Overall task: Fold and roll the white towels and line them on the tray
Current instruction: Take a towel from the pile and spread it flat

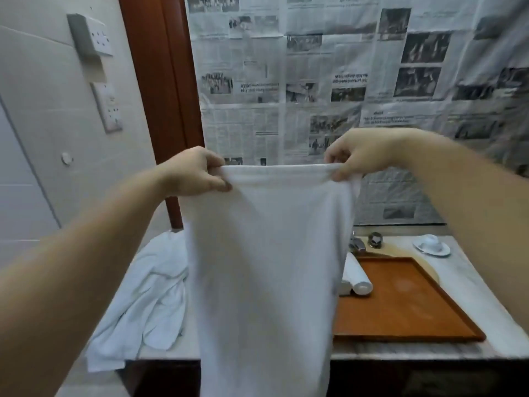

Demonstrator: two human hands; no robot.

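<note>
White towel [266,253] held up in the air above the bench [469,282], hanging straight down past the front edge. Left hand [194,173] pinching the top left corner, right hand [357,154] pinching the top right corner. Brown tray [406,305] on the bench at the right, with probably two rolled towels [357,277] at its left side, partly hidden. Heap of loose white towels [151,287] at the left. White cup with saucer [431,245] behind the tray.

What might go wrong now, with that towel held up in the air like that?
The hanging towel, pinched at its top corners by the left hand and right hand, hides part of the tray; lowering it blindly could knock the rolled towels. It might also snag the tap.
</note>
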